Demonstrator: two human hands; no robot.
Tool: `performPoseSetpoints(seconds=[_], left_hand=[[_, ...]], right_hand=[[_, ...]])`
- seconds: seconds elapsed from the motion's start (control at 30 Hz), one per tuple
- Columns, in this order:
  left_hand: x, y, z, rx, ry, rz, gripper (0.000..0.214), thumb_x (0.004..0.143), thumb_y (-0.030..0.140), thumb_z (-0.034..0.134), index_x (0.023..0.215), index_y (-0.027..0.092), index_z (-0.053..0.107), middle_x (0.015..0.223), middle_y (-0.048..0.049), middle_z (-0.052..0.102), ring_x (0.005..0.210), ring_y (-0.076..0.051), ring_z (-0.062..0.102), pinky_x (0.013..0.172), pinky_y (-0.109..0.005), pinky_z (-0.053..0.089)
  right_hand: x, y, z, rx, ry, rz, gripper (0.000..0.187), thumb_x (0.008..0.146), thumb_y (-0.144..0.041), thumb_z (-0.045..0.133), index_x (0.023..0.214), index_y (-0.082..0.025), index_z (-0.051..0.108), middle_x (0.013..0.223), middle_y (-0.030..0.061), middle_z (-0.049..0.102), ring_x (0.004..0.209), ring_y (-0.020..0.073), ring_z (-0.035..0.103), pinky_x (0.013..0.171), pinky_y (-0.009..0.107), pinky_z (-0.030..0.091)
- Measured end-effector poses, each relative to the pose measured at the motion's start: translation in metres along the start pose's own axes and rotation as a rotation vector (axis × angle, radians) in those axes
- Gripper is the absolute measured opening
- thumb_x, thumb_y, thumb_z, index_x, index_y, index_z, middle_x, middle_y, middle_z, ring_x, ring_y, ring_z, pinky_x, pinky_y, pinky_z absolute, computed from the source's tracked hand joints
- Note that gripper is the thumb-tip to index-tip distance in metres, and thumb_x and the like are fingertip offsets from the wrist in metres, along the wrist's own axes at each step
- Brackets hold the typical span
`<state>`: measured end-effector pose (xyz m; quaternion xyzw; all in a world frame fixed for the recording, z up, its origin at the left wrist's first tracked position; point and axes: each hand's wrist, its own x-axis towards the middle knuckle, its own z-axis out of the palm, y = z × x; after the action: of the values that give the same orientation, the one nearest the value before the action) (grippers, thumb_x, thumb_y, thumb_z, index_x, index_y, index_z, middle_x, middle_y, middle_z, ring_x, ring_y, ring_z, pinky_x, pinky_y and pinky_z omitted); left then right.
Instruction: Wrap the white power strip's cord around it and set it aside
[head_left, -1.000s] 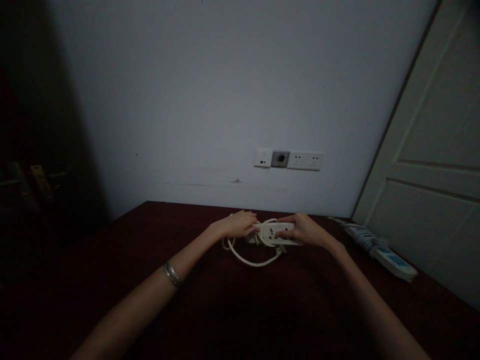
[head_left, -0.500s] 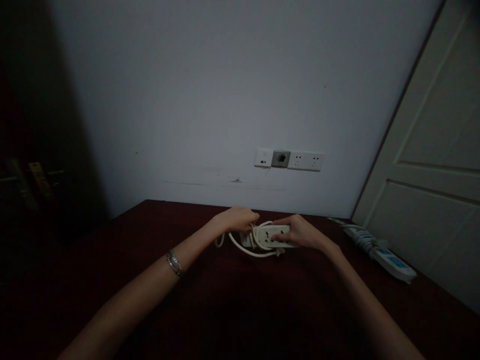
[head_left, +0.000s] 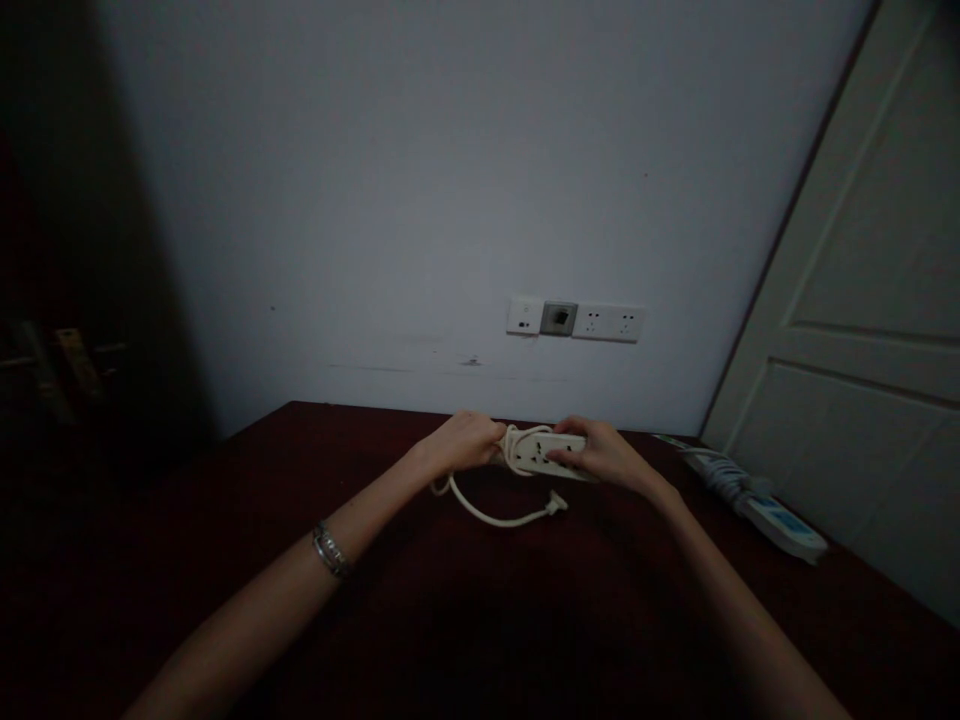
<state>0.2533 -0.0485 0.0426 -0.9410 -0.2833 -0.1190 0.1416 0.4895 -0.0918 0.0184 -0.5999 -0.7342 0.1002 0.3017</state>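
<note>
A cream power strip (head_left: pixel 546 451) is held just above the dark red table (head_left: pixel 390 600), far from me near the wall. My right hand (head_left: pixel 600 455) grips its right end, fingers closed over the sockets. My left hand (head_left: pixel 466 441) is closed on the strip's cream cord (head_left: pixel 495 516), which is wound in loops round the strip's left end. The rest of the cord hangs down in a curve onto the table and ends in a plug (head_left: pixel 556 503). A metal bracelet (head_left: pixel 330 551) is on my left wrist.
A second white power strip (head_left: pixel 757 505) with a bundled cord lies at the table's right edge. Wall sockets (head_left: pixel 576 320) sit on the wall above the table. A pale door (head_left: pixel 862 330) stands to the right; a dark door with a handle (head_left: pixel 67 365) is at the left.
The strip has been lifted slightly and the loops have tightened round its left end. The loose cord on the table is shorter, its plug now lying free to the right.
</note>
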Motion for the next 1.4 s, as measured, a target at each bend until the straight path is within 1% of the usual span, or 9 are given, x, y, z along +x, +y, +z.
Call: performPoseSetpoints(seconds=[0.2,0.3,0.37,0.53,0.67,0.77,0.97,1.2,1.4], left_hand=[[-0.023,-0.015,0.017,-0.408,0.062,-0.21,0.022,0.084,0.029,0.043,0.09,0.013,0.057,0.074,-0.0053,0.061,0.063,-0.015,0.054,0.056,-0.024,0.036],[-0.03,-0.019,0.025,-0.622,0.074,-0.236,0.019,0.082,0.026,0.044,0.093,0.014,0.055,0.078,-0.003,0.06,0.066,-0.013,0.052,0.058,-0.022,0.038],[-0.035,-0.018,0.029,-0.716,0.042,-0.217,0.018,0.082,0.024,0.045,0.094,0.015,0.054,0.076,-0.001,0.058,0.064,-0.011,0.051,0.056,-0.021,0.038],[-0.047,-0.01,0.039,-1.001,-0.114,-0.287,0.03,0.088,0.041,0.033,0.091,0.016,0.049,0.052,0.0062,0.044,0.043,-0.009,0.046,0.044,-0.019,0.035],[-0.057,-0.008,0.046,-1.095,-0.152,-0.33,0.036,0.087,0.049,0.034,0.08,0.016,0.047,0.051,0.0065,0.042,0.043,-0.008,0.046,0.043,-0.018,0.035],[-0.065,-0.006,0.044,-1.04,-0.196,-0.287,0.035,0.086,0.048,0.037,0.074,0.017,0.044,0.053,0.0048,0.048,0.048,-0.008,0.049,0.047,-0.019,0.037],[-0.078,0.006,0.045,-1.125,-0.223,-0.22,0.029,0.088,0.046,0.035,0.08,0.018,0.041,0.061,0.0032,0.053,0.056,-0.01,0.052,0.052,-0.02,0.039],[-0.085,0.016,0.055,-0.991,-0.115,-0.314,0.017,0.079,0.033,0.052,0.082,0.017,0.047,0.071,0.0023,0.052,0.065,-0.01,0.049,0.057,-0.02,0.038],[-0.087,0.023,0.072,-0.958,-0.09,-0.381,0.009,0.073,0.018,0.051,0.08,0.015,0.051,0.073,0.0007,0.054,0.067,-0.011,0.05,0.062,-0.022,0.041]], right_hand=[[0.002,0.004,-0.006,0.356,0.263,0.17,0.062,0.064,-0.04,0.068,0.12,-0.015,0.055,0.091,0.0086,0.067,0.075,0.0176,0.062,0.064,0.026,0.047],[0.005,0.003,0.0,0.625,0.396,0.257,0.054,0.064,-0.041,0.069,0.11,-0.013,0.063,0.093,0.0082,0.068,0.078,0.0191,0.063,0.064,0.026,0.049],[0.008,0.003,0.006,0.861,0.446,0.303,0.049,0.062,-0.038,0.071,0.103,-0.012,0.065,0.088,0.0074,0.069,0.069,0.0172,0.062,0.055,0.025,0.049],[0.011,0.007,0.009,1.302,0.468,0.324,0.02,0.065,-0.023,0.068,0.081,-0.012,0.063,0.067,0.0021,0.065,0.047,0.0101,0.056,0.04,0.019,0.05],[0.01,0.014,-0.003,1.499,0.45,0.391,0.006,0.075,-0.018,0.056,0.079,-0.013,0.058,0.061,0.0005,0.062,0.043,0.008,0.056,0.039,0.015,0.05],[0.009,0.016,-0.011,1.584,0.43,0.413,0.007,0.081,-0.017,0.049,0.082,-0.015,0.056,0.061,0.0007,0.063,0.043,0.0086,0.057,0.038,0.014,0.05],[0.007,0.011,-0.016,1.643,0.414,0.387,0.013,0.083,-0.02,0.045,0.089,-0.014,0.056,0.061,0.002,0.063,0.043,0.0089,0.057,0.038,0.015,0.05],[0.002,0.013,-0.025,1.725,0.418,0.265,0.011,0.079,-0.024,0.052,0.088,-0.019,0.055,0.069,0.0005,0.062,0.053,0.0074,0.058,0.044,0.012,0.051],[-0.004,-0.013,-0.029,1.582,0.404,0.275,0.013,0.078,-0.024,0.051,0.088,-0.016,0.057,0.065,0.0019,0.06,0.048,0.0078,0.055,0.039,0.013,0.048]])
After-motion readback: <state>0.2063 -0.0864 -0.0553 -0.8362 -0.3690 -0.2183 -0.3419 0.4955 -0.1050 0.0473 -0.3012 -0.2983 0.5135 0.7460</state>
